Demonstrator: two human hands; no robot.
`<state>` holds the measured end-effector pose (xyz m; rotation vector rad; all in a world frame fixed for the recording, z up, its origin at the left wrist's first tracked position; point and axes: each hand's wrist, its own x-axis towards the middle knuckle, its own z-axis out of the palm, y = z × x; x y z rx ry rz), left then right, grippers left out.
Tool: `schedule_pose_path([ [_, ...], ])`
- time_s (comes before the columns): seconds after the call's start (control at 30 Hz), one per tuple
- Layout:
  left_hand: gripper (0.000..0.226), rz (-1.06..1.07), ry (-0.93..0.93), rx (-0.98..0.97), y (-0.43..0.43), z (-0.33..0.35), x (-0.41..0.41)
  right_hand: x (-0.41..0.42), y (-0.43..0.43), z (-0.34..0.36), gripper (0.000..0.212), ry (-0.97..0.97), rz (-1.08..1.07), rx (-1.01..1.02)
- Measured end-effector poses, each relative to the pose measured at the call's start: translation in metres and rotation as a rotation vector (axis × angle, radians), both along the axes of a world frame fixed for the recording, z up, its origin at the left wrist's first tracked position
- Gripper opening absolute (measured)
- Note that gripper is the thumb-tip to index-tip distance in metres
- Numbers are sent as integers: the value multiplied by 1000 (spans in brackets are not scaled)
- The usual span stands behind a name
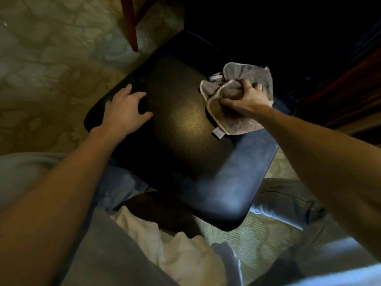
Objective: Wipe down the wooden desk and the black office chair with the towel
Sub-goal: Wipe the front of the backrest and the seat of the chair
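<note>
Reference: black office chair seat [185,129], centre of view, dull sheen on its middle

Location of towel [243,122]: grey with pale hem, bunched at the seat's far right edge, partly overhanging it, label corner trailing on the seat surface

Hands: right hand [247,98] clamped on the gathered middle of the cloth, fingers curled into it. Well apart from it, at the seat's left side, left hand [125,108] with fingers spread, tips pressed to the surface, nothing held

Surroundings: dark wooden furniture [350,96] just right of the seat, unclear whether the desk; reddish wooden leg [129,23] beyond the seat's far left corner; patterned carpet [41,58] to the seat's left

Judged stage: seat wipe in hand; near edge of the seat hazy, likely not yet covered

Risks:
- Seat swinging or rolling away under a sideways stroke, on loss of the left-hand brace
- Streaks and missed strips, owing to narrow contact from the bunched cloth
- Loose overhang snagging at the seat's right edge
- Knuckles striking the wood on a wide stroke to the right
</note>
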<state>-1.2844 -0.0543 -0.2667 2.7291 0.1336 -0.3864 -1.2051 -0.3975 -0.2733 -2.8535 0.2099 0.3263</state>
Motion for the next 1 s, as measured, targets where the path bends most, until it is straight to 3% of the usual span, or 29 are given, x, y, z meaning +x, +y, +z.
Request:
schedule_pose_path([
  [0.13, 80, 3, 42, 2, 4, -6, 6, -32, 30, -8, 87, -111, 66, -69],
  [0.23, 78, -32, 30, 14, 10, 1, 12, -94, 69, -12, 78, -139, 239, -95],
  [0.37, 80, -44, 46, 37, 15, 0, 11, -192, 95, -13, 62, -269, 674, -24],
  [0.47, 83, -72, 20, 52, 14, -6, 5, -241, 95, -17, 52, -243, 1072, -117],
  [0.57, 84, -59, 29, 14, 15, -11, -1, -258, 98, -15, 34, -256, 1304, -229],
  [0.63, 87, -78, 62, 7, 15, -13, -4, -247, 102, -4, 40, -315, 1274, -209],
  [0.73, 91, -99, 95, -24, 12, -9, -10, -208, 108, 19, 56, -490, 970, -145],
  [0.8, 92, -96, 86, -8, 9, -6, -16, -180, 114, 32, 60, -535, 778, -209],
  [0.93, 83, -91, -7, 108, -2, -7, -28, -169, 123, 12, 66, -209, 650, -275],
  [1.0, 82, -54, 32, 112, -4, -8, -27, -185, 123, -6, 63, -225, 656, -291],
])
